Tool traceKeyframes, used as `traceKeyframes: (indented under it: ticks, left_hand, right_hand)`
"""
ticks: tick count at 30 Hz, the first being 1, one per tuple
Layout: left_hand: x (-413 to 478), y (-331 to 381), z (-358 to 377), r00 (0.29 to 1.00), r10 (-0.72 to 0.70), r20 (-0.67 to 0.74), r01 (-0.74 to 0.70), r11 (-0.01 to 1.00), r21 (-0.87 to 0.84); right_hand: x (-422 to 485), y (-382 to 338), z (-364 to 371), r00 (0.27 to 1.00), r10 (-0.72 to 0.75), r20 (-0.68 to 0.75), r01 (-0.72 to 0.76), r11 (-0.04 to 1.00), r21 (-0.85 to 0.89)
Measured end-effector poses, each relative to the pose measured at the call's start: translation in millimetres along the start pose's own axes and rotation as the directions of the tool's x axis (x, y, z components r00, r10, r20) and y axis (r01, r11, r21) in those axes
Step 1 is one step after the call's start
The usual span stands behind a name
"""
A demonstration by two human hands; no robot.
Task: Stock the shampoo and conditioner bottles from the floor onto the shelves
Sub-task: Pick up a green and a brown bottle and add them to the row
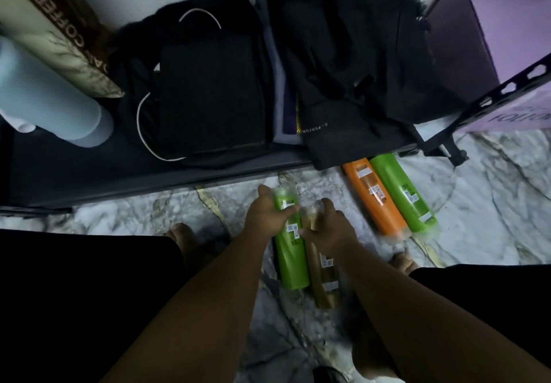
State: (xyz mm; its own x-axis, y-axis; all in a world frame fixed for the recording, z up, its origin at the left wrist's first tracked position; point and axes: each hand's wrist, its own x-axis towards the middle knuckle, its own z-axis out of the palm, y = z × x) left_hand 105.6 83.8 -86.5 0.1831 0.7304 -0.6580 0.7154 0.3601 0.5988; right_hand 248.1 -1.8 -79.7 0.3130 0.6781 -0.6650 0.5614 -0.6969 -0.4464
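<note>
Four bottles lie on the marble floor (492, 203) below a low dark shelf (89, 180). My left hand (267, 215) is shut on the upper part of a green bottle (290, 260). Right beside it lies a golden-brown bottle (323, 278), and my right hand (331, 230) is closed over its upper part. Both bottles look blurred near their caps. Further right, an orange bottle (377, 200) and a second green bottle (402, 193) lie side by side, untouched, their tops tucked under the shelf edge.
The shelf holds black bags (208, 90) and dark folded clothing (343, 69), a pale blue cylinder (50, 96) and a coffee box (59, 34) at left. A purple box (492, 39) and a black slotted metal upright (492, 99) stand at right. My bare feet (402, 260) flank the bottles.
</note>
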Motion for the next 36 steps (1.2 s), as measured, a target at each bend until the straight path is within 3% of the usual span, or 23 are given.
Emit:
traceKeyframes:
  ticks: [4,9,14,18,21,31,36]
  left_hand:
    - [-17,1,-11,0.998,0.033,-0.046,-0.037,0.996,-0.076]
    - [-55,23,-32,0.984,0.150,-0.098,-0.154,0.987,-0.036]
    - [-99,41,-44,0.933,0.339,-0.123,-0.310,0.928,0.205]
    - [-130,40,-44,0.896,0.429,-0.112,-0.334,0.820,0.465]
    - [-150,36,-38,0.901,0.425,-0.088,-0.314,0.778,0.545]
    - [-178,48,-25,0.937,0.330,0.114,-0.346,0.831,0.435]
    - [-180,50,-24,0.939,0.342,0.041,-0.324,0.834,0.447]
  right_hand:
    - [-11,-15,-13,0.999,-0.048,-0.025,0.047,0.999,-0.026]
    - [-46,-30,-31,0.981,-0.122,-0.151,0.124,0.992,0.008]
    - [-85,-47,-43,0.955,-0.187,-0.231,0.204,0.978,0.051]
    - [-116,-49,-49,0.941,-0.240,-0.240,0.252,0.968,0.019]
    - [-138,-45,-53,0.941,-0.276,-0.197,0.282,0.959,0.001]
    - [-164,-31,-57,0.929,-0.343,-0.142,0.327,0.937,-0.120]
    - [-173,-35,-58,0.954,-0.254,-0.159,0.212,0.947,-0.240]
